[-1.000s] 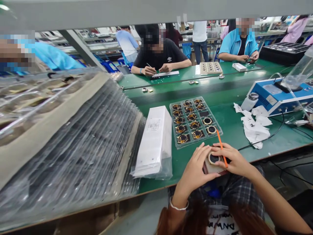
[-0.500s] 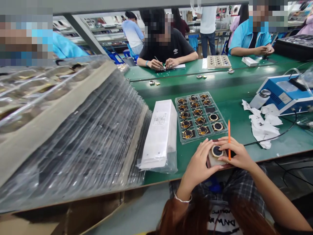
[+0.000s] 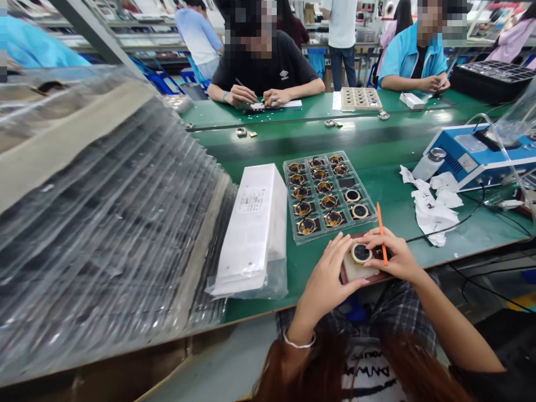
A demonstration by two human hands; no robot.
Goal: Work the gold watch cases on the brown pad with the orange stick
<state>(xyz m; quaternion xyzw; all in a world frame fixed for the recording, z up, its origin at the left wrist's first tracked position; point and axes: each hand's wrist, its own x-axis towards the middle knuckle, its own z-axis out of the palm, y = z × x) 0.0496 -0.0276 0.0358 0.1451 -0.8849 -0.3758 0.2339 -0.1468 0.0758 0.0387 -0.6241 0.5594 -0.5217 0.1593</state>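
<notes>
A small round part with a gold rim and dark face point(image 3: 360, 253) sits on a beige block point(image 3: 355, 271) at the near edge of the green table point(image 3: 393, 184). My left hand point(image 3: 324, 279) curls around the block's left side, thumb under it. My right hand point(image 3: 393, 258) rests on the block's right side and pinches a thin orange stick point(image 3: 381, 231) that points up and away. Just beyond lies a clear tray point(image 3: 329, 192) of several gold round parts in pockets.
A white boxed pack in a plastic bag point(image 3: 253, 231) lies left of the tray. A tall slanted stack of clear trays point(image 3: 104, 212) fills the left. Crumpled white wipes point(image 3: 433, 209), a cable and a blue machine point(image 3: 477, 156) sit right. People work across the table.
My view has shifted slightly; both hands stay on the block. The orange stick has tilted a little to the left at its top.
</notes>
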